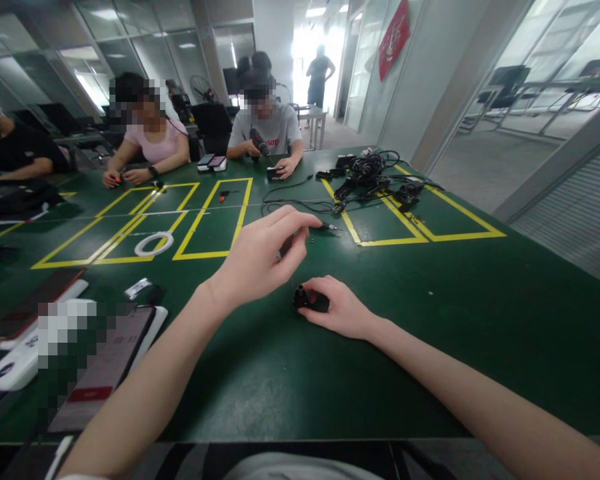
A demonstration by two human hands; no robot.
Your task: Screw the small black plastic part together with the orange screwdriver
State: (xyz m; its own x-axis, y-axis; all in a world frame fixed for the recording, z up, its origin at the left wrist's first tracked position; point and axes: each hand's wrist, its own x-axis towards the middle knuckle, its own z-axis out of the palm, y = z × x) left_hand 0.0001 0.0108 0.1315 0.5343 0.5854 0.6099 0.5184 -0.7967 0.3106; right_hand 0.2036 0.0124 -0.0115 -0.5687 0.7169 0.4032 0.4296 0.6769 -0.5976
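My right hand [337, 308] rests low over the green table, thumb and fingers closed round a small black part [300, 301] with a short round post standing up. Much of that part is hidden in the hand. My left hand [263, 257] reaches out above the table, farther forward and to the left. Its index finger is stretched out and the other fingers are loosely bent, with a gap to the thumb. Just past the index fingertip appears a thin dark tool with a metal tip [331, 227]; I cannot tell whether the finger touches it.
Tangled black cables [367, 175] lie at the back right, over yellow tape outlines [393, 242]. A white ring [153, 244] lies at left. Phones and a white device [17, 363] stand near my left arm. Across the table, a person holds a power drill [261, 143]; others sit left.
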